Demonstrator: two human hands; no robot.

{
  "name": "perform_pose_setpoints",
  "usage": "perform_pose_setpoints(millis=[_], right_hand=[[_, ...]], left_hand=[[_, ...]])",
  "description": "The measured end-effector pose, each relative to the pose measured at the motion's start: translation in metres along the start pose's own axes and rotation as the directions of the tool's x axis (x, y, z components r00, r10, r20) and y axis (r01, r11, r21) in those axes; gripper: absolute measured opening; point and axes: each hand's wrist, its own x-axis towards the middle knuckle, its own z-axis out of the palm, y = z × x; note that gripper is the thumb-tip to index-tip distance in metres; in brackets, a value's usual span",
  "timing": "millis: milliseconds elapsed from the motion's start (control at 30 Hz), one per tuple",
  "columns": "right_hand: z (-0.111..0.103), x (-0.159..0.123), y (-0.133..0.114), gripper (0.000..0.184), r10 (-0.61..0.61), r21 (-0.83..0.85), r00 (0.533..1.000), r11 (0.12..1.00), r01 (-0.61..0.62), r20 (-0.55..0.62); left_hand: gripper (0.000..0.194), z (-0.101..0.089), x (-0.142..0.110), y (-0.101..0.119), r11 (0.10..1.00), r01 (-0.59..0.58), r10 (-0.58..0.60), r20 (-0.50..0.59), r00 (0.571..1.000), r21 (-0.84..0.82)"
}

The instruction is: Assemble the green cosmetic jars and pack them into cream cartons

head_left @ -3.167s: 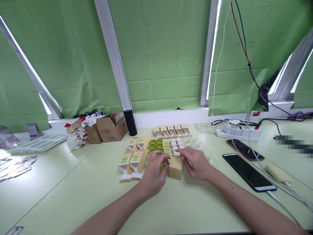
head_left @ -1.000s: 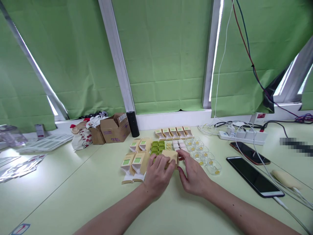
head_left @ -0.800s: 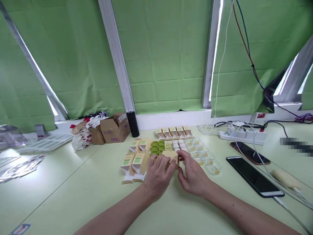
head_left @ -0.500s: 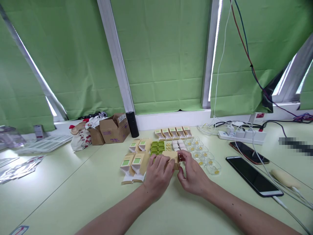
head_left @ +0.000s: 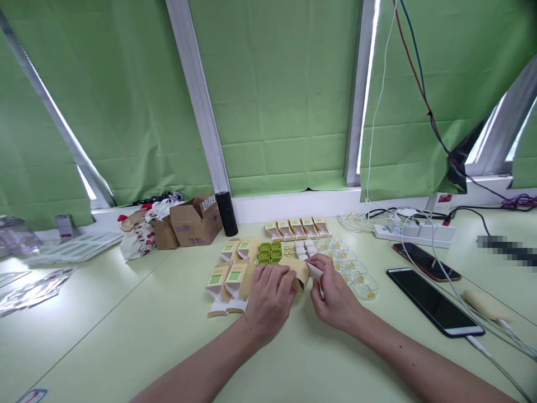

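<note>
A small tan cardboard box [head_left: 298, 271] is in my left hand [head_left: 272, 296], its fingers closed over the left side. My right hand [head_left: 333, 292] pinches the white-lined end flap [head_left: 314, 271] of that box, which stands out to the right. Left of my hands lie several similar tan boxes [head_left: 240, 278] with green labels and open ends. Behind the held box are green square cups [head_left: 271, 251], small yellow pieces [head_left: 288, 252] and white blocks [head_left: 305, 247]. Clear plastic cups [head_left: 364, 286] with yellow spots sit beyond my right hand.
More tan boxes [head_left: 297, 228] stand in a row at the back. To the right lie two phones [head_left: 434, 301], cables and a white power strip [head_left: 413, 234]. A brown carton [head_left: 196, 225], a black cylinder [head_left: 226, 214] and a patterned bag [head_left: 137, 235] stand back left.
The right-hand end flap of the box has swung outward, pinched in my right hand. The box is tilted slightly more, while my left hand keeps its hold.
</note>
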Motion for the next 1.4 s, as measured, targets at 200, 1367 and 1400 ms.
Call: perform_pose_setpoints(millis=[200,1367,1400], right_hand=[[-0.005,0.001,-0.003,0.043,0.004,0.056,0.997,0.998,0.000,-0.074],[-0.020,0.017,0.014,0.053,-0.435,-0.167,0.871,0.899,0.406,-0.229],[-0.020,0.018,0.014,0.052,-0.423,-0.172,0.883,0.904,0.393,-0.204]], left_hand=[[0.046,-0.001,-0.004,-0.001,0.981,0.116,-0.109,0.058,0.992,-0.157],[0.065,0.005,-0.008,-0.002,0.792,0.432,-0.342,0.272,0.899,-0.431],[0.064,0.005,-0.008,-0.002,0.789,0.438,-0.348,0.273,0.897,-0.432]])
